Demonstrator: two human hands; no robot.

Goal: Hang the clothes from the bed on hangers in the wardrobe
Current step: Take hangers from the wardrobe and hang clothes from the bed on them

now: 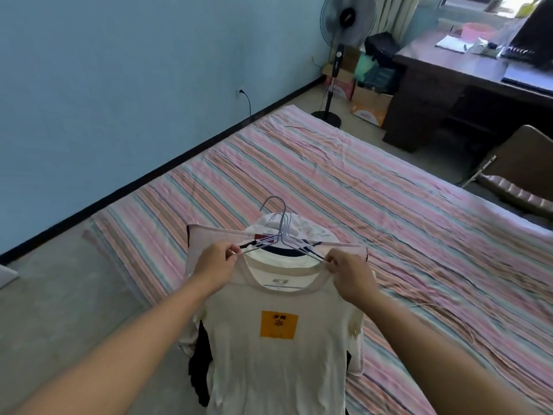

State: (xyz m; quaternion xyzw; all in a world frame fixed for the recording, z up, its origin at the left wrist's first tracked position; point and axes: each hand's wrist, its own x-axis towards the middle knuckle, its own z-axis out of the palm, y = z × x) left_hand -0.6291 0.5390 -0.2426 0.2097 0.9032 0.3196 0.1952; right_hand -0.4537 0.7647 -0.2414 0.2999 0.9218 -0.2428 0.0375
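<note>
Both hands' fingers [230,250] pinching wire hangers [281,232] through cream shirt [269,339], striped bed [359,190], fan [344,22], desk [449,73] beyond

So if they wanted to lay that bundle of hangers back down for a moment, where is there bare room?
The striped bed is bare from the held clothes out to the fan, desk and chair. The floor strip along the blue wall is also free. The desk top is cluttered.

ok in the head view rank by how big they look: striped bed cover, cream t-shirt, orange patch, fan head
1. striped bed cover
2. cream t-shirt, though it is nearest the camera
3. fan head, far off, so it looks small
4. orange patch, looks close to the fan head, so unsure
</note>
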